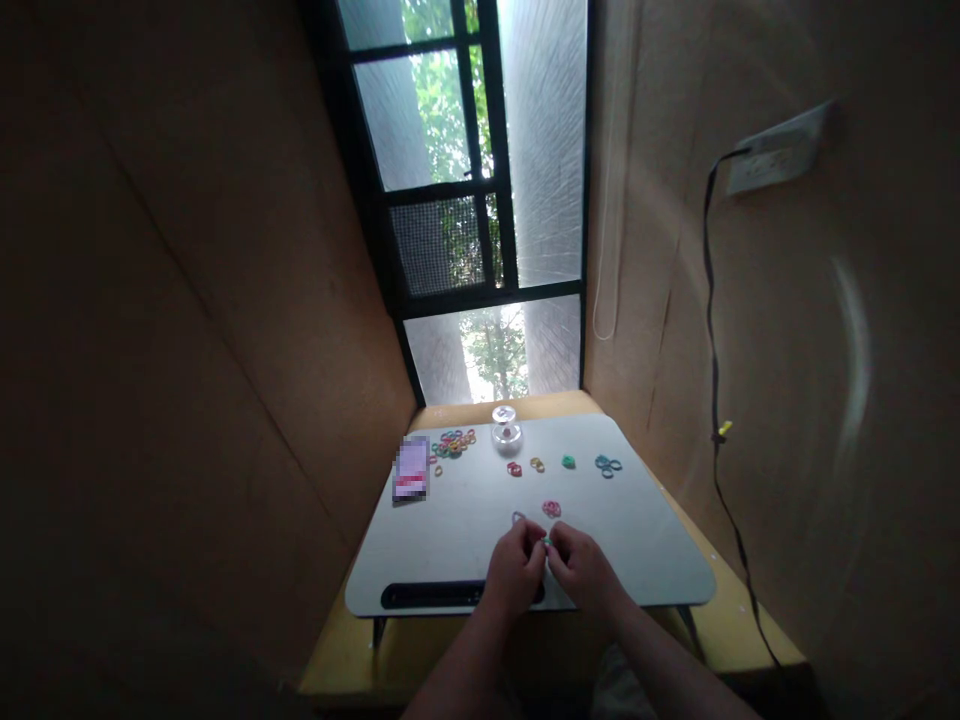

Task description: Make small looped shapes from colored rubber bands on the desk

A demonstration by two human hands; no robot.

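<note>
My left hand (pixel 516 562) and my right hand (pixel 579 562) meet over the front of a white lap table. Both are closed, fingertips pinched together around a small green hair tie (pixel 547 541), which is mostly hidden by the fingers. A pale purple hair tie (pixel 517 517) lies just beyond my left fingers. Further out sits a cluster of pink hair ties (pixel 552 509). Behind it runs a row of small groups: red ties (pixel 514 468), yellow ties (pixel 537 464), a green bunch (pixel 568 461) and blue-teal ties (pixel 607 465).
A mixed pile of coloured hair ties (pixel 454 442) lies at the back left, beside a blurred phone-like rectangle (pixel 411 470). A clear round container (pixel 506 430) stands at the back. A dark slot (pixel 431 595) edges the white lap table (pixel 450 545). A cable (pixel 716 380) hangs at right.
</note>
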